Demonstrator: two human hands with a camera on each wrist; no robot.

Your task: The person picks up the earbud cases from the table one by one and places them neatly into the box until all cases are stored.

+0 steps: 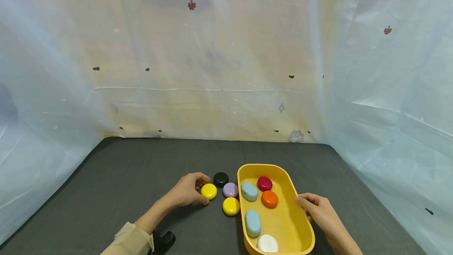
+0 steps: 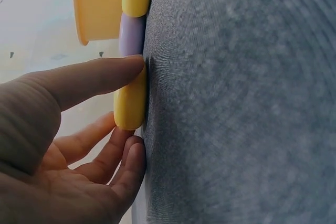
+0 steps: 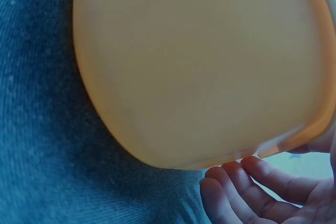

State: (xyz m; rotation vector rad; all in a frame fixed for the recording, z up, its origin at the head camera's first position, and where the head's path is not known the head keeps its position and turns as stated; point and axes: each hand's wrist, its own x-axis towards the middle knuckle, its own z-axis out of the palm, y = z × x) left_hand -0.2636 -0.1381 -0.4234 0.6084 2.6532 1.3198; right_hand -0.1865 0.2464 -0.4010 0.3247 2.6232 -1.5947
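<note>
In the head view my left hand (image 1: 187, 190) has thumb and fingers around a smooth yellow round pebble-like piece (image 1: 209, 191) on the dark cloth. The left wrist view shows the thumb across the near side of this yellow piece (image 2: 130, 103), with fingertips at its lower end. Beside it lie a black piece (image 1: 221, 179), a purple piece (image 1: 230, 190) and a second yellow piece (image 1: 231, 206). My right hand (image 1: 320, 211) holds the right rim of a yellow tray (image 1: 297, 223), thumb on top. Fingertips (image 3: 252, 163) touch the tray's wall in the right wrist view.
Inside the tray lie two light blue oval pieces (image 1: 253, 222), a crimson piece (image 1: 264, 183), an orange piece (image 1: 269, 199) and a white piece (image 1: 267, 243). A dark grey cloth (image 1: 141, 176) covers the table. Pale patterned sheeting (image 1: 212, 50) hangs behind and at both sides.
</note>
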